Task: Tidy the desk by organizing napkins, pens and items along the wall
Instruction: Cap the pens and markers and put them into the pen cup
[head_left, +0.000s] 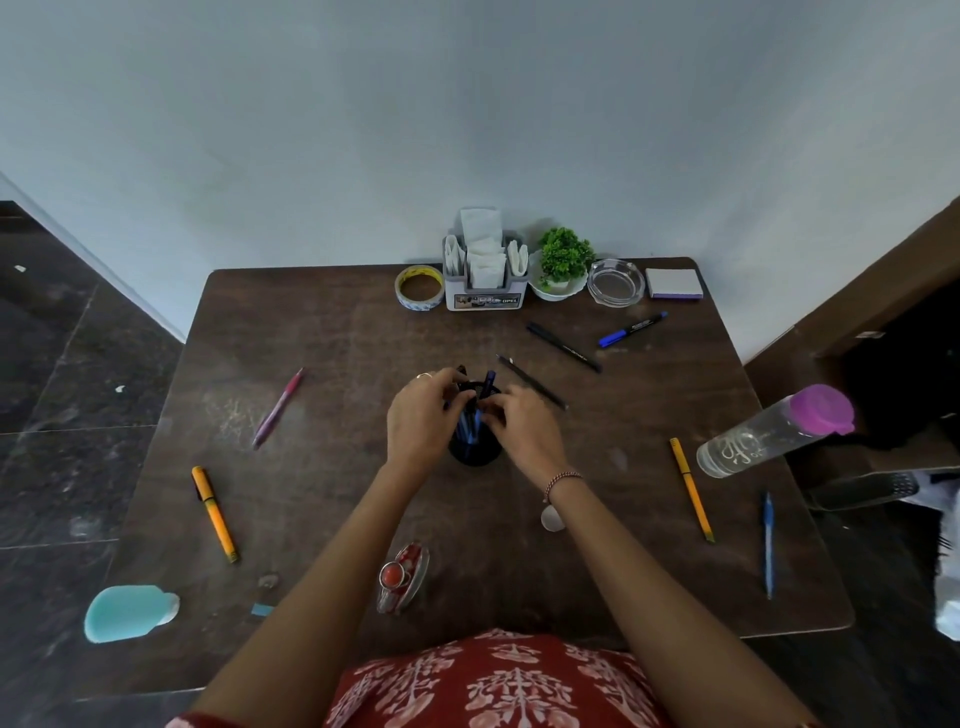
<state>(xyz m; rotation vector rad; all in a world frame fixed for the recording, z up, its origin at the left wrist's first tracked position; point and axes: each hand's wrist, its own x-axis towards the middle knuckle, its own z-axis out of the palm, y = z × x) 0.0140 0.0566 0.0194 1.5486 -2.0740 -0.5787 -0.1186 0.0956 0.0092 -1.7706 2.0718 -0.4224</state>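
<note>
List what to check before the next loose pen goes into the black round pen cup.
1. Upright: black round pen cup at the centre of the desk: ok.
2. Both at the cup, left hand and right hand: ok; exact grip: cannot tell.
3. Room beside the blue pens inside: cannot tell.
4. Loose pens gathered: not ok; pink plastic pen, orange pen and blue marker lie out.
5. Back row: white paper napkins in grey plastic holder: ok.

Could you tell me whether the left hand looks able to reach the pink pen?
Probably yes: the pink pen lies alone on bare desk left of the left hand, nothing between, though that hand is busy at the pen holder.
</note>
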